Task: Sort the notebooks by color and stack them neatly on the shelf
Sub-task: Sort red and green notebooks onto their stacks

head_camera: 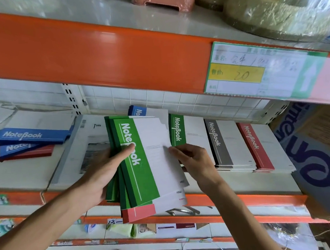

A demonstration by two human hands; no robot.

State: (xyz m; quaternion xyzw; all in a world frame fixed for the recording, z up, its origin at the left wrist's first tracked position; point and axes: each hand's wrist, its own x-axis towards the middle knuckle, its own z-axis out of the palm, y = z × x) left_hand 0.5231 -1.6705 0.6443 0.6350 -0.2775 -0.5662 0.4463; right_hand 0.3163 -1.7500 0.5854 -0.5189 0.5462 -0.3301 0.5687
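Fanning out above the shelf, a handful of notebooks shows mostly green spine bands with white "NoteBook" lettering and white covers; one red-banded notebook peeks from the bottom of the bundle. The left hand grips the bundle along its green side, thumb across the top cover. The right hand pinches the white edge of the top cover, fingers curled.

On the shelf behind sit a green stack, a grey stack just beside it and a red stack at the right, each fairly squared. A blue notebook lies farther back, partly hidden by the held bundle. At the left, loose blue and red notebooks lie overlapped and askew, next to a large white booklet.

An upper shelf with an orange front strip overhangs closely. A cardboard box stands against the red stack on the right. The held bundle juts past the shelf's front edge.
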